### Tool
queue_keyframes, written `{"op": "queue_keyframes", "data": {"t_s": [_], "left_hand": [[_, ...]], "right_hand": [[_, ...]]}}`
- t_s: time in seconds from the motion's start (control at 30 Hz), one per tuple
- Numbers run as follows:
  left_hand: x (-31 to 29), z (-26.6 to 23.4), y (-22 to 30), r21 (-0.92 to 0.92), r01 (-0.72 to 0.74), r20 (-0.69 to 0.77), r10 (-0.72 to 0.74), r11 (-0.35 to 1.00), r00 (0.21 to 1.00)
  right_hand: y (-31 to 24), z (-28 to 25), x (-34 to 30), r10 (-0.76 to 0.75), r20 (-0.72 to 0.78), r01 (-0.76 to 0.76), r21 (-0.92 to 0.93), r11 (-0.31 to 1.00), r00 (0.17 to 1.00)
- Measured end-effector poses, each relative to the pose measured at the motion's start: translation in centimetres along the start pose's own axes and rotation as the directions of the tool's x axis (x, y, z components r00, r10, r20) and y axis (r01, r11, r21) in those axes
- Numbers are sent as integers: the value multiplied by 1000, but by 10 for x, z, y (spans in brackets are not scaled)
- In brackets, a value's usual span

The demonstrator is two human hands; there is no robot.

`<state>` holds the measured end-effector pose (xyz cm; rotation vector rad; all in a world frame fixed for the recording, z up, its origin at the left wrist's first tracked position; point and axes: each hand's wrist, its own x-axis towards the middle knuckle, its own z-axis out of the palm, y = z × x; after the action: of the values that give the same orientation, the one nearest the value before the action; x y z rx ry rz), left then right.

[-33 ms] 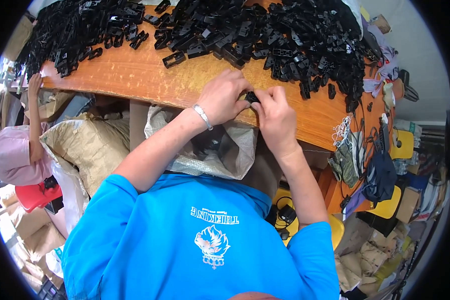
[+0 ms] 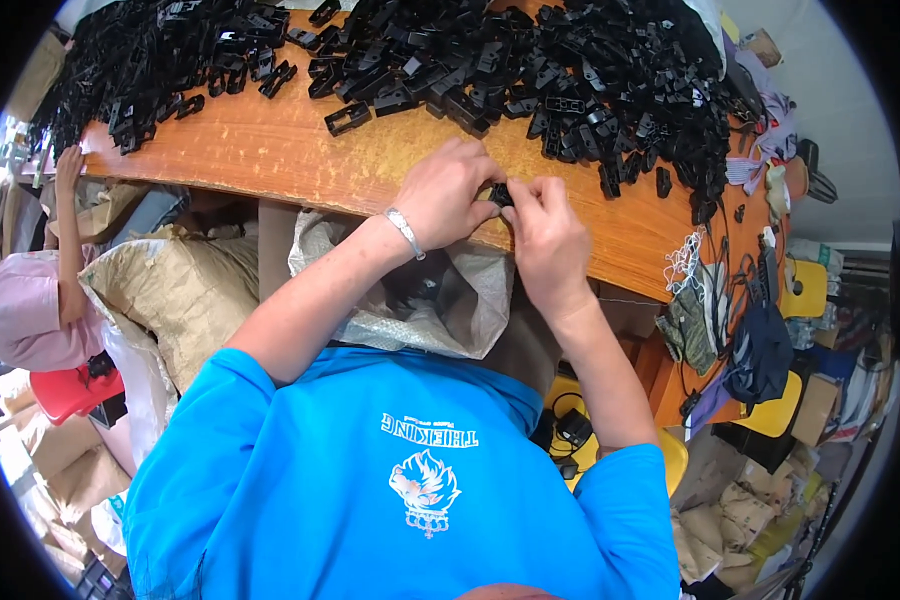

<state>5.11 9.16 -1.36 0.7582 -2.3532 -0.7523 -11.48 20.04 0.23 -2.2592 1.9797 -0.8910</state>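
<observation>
Pinching a small blk pc (image 2: 501, 195) btwn both hands, just above center of frame, near the front edge of the wood table (image 2: 250, 140). L hand (image 2: 448, 195) comes in from lower left, thumb & fingertips closed narrow on the pc's left side; silver bracelet (image 2: 405, 234) on that wrist. R hand (image 2: 552, 240) comes up from lower right, thumb & index likewise pinched narrow at the pc's right side. Fingers cover most of the pc, so can't tell its exact shape.

Top center to upper right: big heap of blk plastic parts (image 2: 450, 60), w/ one open frame-like part (image 2: 348, 120) lying at its lower left edge. Upper left: 2nd blk heap (image 2: 170, 70), same table.

Below the hands, mid-frame: open white woven sack (image 2: 485, 320) w/ something dark inside, can't tell what. Left of it, a tan sack (image 2: 180, 300). Far left: co-worker in pink top (image 2: 35, 305), one hand (image 2: 70, 165) at the table edge, red seat (image 2: 65, 395) just below.

Right side: white string tangle (image 2: 683, 262), dk blue cloth (image 2: 760, 350), yellow chair (image 2: 810, 290). Blue shirt (image 2: 320, 480) fills bottom center.
</observation>
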Motion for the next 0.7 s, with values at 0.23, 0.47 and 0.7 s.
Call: {"op": "queue_keyframes", "data": {"t_s": [0.23, 0.47, 0.7], "left_hand": [[5, -5, 1, 8, 23, 31, -23, 1000, 999], [3, -71, 12, -100, 171, 473, -105, 980, 875], [38, -50, -25, 462, -145, -120, 224, 875, 967]], "right_hand": [[-3, 4, -6, -194, 39, 195, -361, 912, 980], [-38, -1, -40, -142, 49, 145, -58, 988, 989], [-49, -7, -34, -64, 104, 41, 202, 979, 993]]}}
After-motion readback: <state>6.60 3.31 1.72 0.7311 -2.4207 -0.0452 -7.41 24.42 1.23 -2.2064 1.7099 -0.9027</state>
